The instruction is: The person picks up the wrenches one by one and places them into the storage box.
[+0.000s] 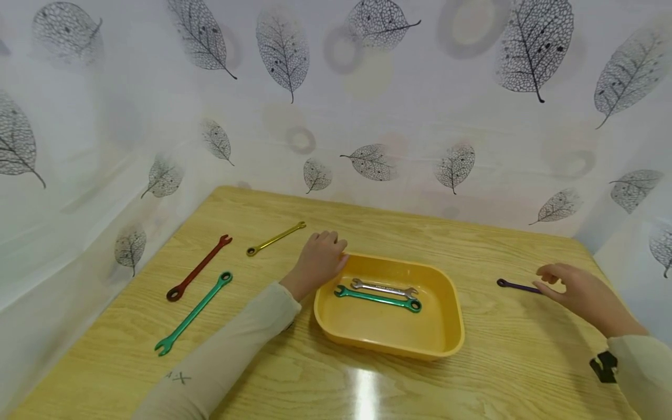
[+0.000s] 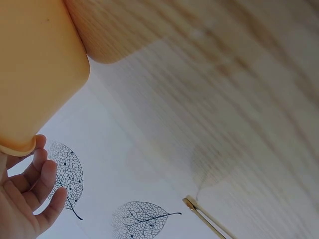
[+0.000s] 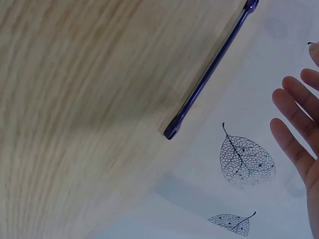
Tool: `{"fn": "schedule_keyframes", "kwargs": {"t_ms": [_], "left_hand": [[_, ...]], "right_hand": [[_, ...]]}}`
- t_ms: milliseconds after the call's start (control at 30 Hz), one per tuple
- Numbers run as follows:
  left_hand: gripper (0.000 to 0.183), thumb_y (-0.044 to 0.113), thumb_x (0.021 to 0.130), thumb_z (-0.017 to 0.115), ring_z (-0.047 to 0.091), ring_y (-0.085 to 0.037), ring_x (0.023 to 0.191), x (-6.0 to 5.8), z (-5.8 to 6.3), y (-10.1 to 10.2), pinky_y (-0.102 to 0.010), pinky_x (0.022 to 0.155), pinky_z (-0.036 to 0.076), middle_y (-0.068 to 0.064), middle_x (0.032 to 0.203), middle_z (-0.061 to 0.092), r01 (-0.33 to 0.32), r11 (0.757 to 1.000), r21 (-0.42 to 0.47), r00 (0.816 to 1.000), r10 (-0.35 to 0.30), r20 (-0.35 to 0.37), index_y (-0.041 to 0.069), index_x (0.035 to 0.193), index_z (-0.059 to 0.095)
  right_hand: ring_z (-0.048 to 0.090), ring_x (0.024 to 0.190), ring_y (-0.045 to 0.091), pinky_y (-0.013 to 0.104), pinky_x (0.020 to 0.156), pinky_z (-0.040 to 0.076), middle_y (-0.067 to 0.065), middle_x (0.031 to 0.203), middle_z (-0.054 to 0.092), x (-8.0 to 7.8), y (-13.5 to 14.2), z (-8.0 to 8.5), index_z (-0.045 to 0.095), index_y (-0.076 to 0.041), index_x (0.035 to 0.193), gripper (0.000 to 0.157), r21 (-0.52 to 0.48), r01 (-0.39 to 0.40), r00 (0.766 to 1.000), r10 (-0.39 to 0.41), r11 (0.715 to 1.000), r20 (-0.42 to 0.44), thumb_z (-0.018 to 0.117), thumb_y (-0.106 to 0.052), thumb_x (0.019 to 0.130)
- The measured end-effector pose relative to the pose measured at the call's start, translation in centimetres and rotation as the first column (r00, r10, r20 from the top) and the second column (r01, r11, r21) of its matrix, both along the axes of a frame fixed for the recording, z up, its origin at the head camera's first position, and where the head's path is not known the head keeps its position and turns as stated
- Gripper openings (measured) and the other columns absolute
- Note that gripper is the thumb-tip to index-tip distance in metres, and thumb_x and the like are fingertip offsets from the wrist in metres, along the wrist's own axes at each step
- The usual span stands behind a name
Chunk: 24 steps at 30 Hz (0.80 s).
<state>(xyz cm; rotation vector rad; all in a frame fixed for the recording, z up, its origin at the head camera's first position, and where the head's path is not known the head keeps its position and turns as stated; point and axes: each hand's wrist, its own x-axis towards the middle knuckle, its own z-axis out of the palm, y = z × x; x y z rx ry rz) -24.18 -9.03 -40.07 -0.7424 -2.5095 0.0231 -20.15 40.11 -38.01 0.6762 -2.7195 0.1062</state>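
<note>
My left hand grips the back left corner of a yellow plastic tray, its fingers outside the rim in the left wrist view. Inside the tray lie a silver wrench and a green combination wrench, side by side. On the right, my right hand is above the table beside a purple wrench, overlapping one end of it in the head view. From the right wrist view, the purple wrench lies flat on the wood, apart from the loosely spread fingers.
Left of the tray, a red wrench, a second green wrench and a gold wrench lie on the wooden table. Behind the table's back edge hangs a pale leaf-patterned cloth.
</note>
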Motion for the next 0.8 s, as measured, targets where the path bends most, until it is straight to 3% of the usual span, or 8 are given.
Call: {"fn": "schedule_keyframes", "kwargs": {"t_ms": [167,300,800], "left_hand": [[0.019,0.031,0.088,0.063,0.059,-0.018,0.078,0.1,0.0,0.0,-0.033,0.074,0.050,-0.004,0.083,0.062,0.003,1.000,-0.004,1.000,-0.003,0.010,0.012,0.093,0.067],[0.019,0.030,0.088,0.063,0.059,-0.018,0.077,0.1,0.1,-0.1,-0.033,0.074,0.050,-0.004,0.082,0.061,0.001,1.000,-0.001,1.000,-0.001,0.015,0.012,0.092,0.067],[0.019,0.031,0.087,0.063,0.059,-0.018,0.075,0.2,0.2,0.0,-0.033,0.073,0.050,-0.004,0.080,0.062,0.001,1.000,0.002,1.000,-0.001,0.002,0.012,0.089,0.066]], "right_hand": [[0.058,0.071,0.024,0.039,0.059,0.048,0.006,0.082,0.065,-0.2,0.8,-0.6,0.065,-0.001,0.096,0.025,-0.009,0.058,0.994,-0.056,0.998,0.094,0.073,-0.018,0.079],[0.058,0.070,0.024,0.042,0.060,0.049,0.008,0.082,0.065,-0.5,1.2,-1.0,0.065,0.000,0.097,0.027,-0.007,0.068,0.992,-0.067,0.998,0.105,0.074,-0.017,0.078],[0.059,0.071,0.016,0.033,0.061,0.051,0.005,0.085,0.067,-1.2,2.4,-2.1,0.066,0.000,0.097,0.030,-0.019,0.049,0.985,-0.045,0.999,0.168,0.078,-0.012,0.072]]}}
